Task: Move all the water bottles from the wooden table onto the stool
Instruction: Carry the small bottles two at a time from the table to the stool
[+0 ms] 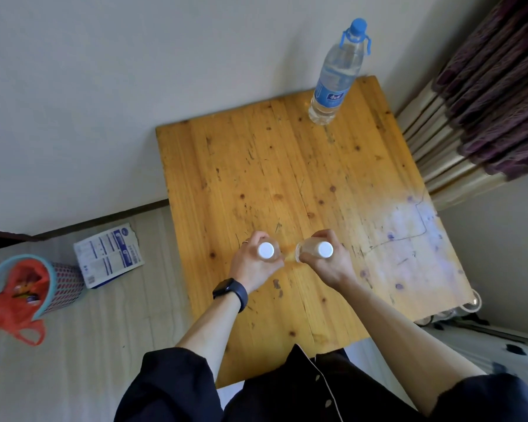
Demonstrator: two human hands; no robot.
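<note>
My left hand (253, 263) grips one white-capped bottle (266, 250), right hand (323, 263) another (324, 249), mid wooden table (287, 178). Blue-capped water bottle (337, 74) stands at its far edge.

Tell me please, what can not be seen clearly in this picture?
- Stool: nowhere in the head view.
- Bodies of the two small bottles: hidden by the left hand and right hand; only white caps show.
- Label on the big bottle: print too small.
- Glass things at the table corner: cut off by the table edge.
</note>
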